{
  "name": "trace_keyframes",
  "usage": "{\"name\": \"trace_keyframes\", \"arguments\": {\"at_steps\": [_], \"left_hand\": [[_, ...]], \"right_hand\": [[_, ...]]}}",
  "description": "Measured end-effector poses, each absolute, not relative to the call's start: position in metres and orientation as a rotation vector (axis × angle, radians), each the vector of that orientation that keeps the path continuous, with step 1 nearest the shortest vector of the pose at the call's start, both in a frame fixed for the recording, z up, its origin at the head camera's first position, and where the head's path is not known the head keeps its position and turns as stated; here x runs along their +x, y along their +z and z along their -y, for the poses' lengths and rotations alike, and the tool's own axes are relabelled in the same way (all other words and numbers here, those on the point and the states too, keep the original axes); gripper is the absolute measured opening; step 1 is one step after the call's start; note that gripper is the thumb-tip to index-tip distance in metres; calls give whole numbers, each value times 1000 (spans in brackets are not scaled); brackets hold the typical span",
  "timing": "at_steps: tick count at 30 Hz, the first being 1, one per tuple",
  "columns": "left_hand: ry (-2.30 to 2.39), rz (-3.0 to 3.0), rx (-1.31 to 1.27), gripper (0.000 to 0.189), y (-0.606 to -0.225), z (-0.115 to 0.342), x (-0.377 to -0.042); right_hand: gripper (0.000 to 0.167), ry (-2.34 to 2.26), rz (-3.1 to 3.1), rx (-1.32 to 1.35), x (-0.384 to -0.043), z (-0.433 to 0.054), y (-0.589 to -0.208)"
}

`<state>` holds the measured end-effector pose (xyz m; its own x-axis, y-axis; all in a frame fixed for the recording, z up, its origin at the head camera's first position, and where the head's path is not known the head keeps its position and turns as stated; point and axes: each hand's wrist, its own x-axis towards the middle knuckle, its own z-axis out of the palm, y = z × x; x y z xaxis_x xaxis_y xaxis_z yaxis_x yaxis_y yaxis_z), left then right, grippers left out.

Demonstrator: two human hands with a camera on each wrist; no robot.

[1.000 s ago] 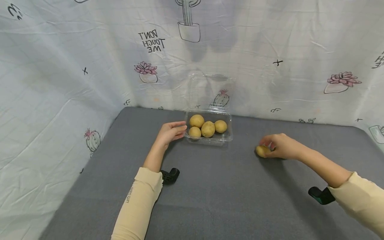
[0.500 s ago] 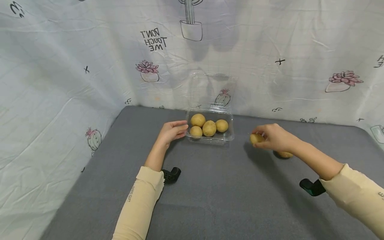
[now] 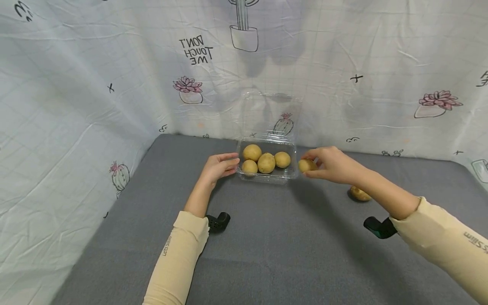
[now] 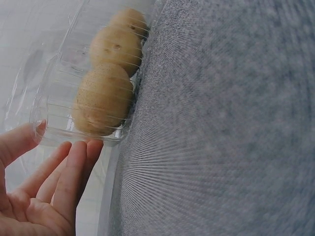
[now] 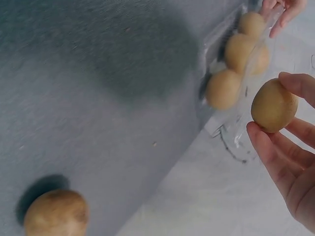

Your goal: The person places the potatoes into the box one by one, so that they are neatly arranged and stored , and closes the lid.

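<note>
A clear plastic clamshell box (image 3: 267,179) stands at the back of the table, its lid (image 3: 263,110) raised against the backdrop. Several potatoes (image 3: 266,163) lie inside it. My left hand (image 3: 218,168) touches the box's left side with fairly straight fingers; in the left wrist view the thumb (image 4: 22,142) is at the rim and the fingertips are against the end wall. Just off the box's right side, my right hand (image 3: 329,164) holds a small potato (image 5: 274,105) between thumb and fingertips, raised above the table.
Another potato (image 3: 360,194) lies on the grey tabletop (image 3: 267,237), partly behind the right forearm in the head view. A white printed cloth (image 3: 324,84) hangs behind the table and along its left side. A black wrist device (image 3: 218,222) shows at the left sleeve.
My right hand has lifted the small potato and carried it left to the box's right side, uncovering the other potato on the table. The left hand stays at the box.
</note>
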<state>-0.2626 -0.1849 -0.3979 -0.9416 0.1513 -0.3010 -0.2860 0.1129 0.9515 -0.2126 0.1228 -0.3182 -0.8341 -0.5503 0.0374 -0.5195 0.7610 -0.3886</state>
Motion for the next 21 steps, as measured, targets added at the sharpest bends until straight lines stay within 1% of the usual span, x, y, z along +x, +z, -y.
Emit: {"name": "trace_keyframes", "arguments": {"at_steps": [5, 10, 21], "left_hand": [[1891, -2084, -129, 39, -398, 185, -262], [1892, -2089, -125, 39, -399, 185, -262], [1908, -2084, -127, 39, -398, 185, -262]], "right_hand": [[34, -588, -2880, -912, -220, -107, -318], [38, -603, -2868, -921, -225, -88, -319], [40, -575, -2802, -983, -237, -50, -333]]}}
